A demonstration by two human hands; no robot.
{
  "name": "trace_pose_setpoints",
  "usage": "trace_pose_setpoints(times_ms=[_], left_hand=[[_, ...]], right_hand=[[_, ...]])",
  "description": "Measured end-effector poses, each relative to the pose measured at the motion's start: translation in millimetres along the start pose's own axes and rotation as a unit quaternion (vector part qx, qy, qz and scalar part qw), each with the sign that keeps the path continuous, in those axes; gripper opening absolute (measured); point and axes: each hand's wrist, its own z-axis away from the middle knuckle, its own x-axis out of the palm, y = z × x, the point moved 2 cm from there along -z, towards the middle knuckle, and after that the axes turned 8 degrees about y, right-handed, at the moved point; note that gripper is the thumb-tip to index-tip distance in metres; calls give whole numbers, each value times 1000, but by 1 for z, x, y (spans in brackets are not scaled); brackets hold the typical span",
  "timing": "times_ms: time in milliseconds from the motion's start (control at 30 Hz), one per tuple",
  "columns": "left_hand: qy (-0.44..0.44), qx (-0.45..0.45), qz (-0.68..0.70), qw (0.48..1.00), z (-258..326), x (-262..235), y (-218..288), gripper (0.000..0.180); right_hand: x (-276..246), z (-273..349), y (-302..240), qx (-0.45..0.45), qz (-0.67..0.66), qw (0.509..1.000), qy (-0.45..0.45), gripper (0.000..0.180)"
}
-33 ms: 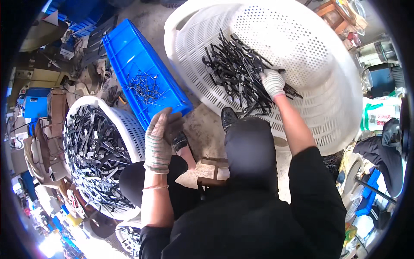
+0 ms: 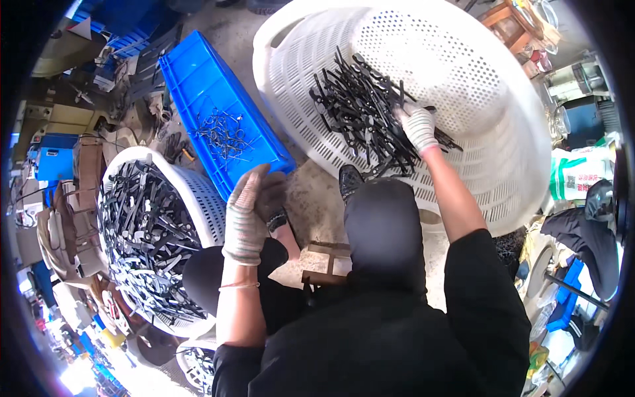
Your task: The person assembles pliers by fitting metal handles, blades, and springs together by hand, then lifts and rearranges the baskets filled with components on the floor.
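Note:
A large white perforated plastic basket (image 2: 456, 192) lies tipped toward me, with a heap of long, narrow black metal parts (image 2: 357, 112) along its near side. My right hand (image 2: 420, 129), in a white knitted glove, reaches into the right of this heap. Its fingers are closed around a slim black part (image 2: 401, 92) that sticks up by the fingertips; the fingers are slightly blurred. My left hand (image 2: 243, 215), gloved too, is raised beside the near end of a blue crate (image 2: 198, 73). Its fingers are stretched out together, and nothing shows in them.
Several thin wire pieces with rings (image 2: 225, 135) lie on the blue crate. To my left stands a white basket (image 2: 192, 192) full of dark metal parts (image 2: 149, 238). A smaller white basket (image 2: 188, 364) is below it. A white and green sack (image 2: 575, 175) lies far right.
My right fingertips have shifted slightly left in the heap, and a slim black part now stands up beside them. My left hand has barely moved.

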Motion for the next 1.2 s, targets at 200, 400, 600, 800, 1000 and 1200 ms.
trace_pose_setpoints(times_ms=[200, 400, 600, 800, 1000, 1200], left_hand=[[-215, -154, 99, 959, 47, 30, 13, 76], [-223, -47, 127, 965, 107, 49, 49, 20], [-153, 46, 136, 978, 114, 24, 24, 13], [-258, 13, 163, 952, 121, 17, 22, 10], [-238, -97, 115, 960, 123, -42, 31, 21], [-146, 13, -126, 981, 135, -64, 46, 23]], right_hand=[[-145, 29, -168, -359, -117, 920, 101, 23], [-192, 75, -252, -473, -47, 861, 182, 37], [-166, 149, -270, 61, -619, 709, -331, 22], [-154, 170, -277, 124, -634, 709, -283, 24], [-160, 178, -253, 89, -654, 671, -338, 30], [-169, 184, -253, 50, -552, 754, -354, 27]])
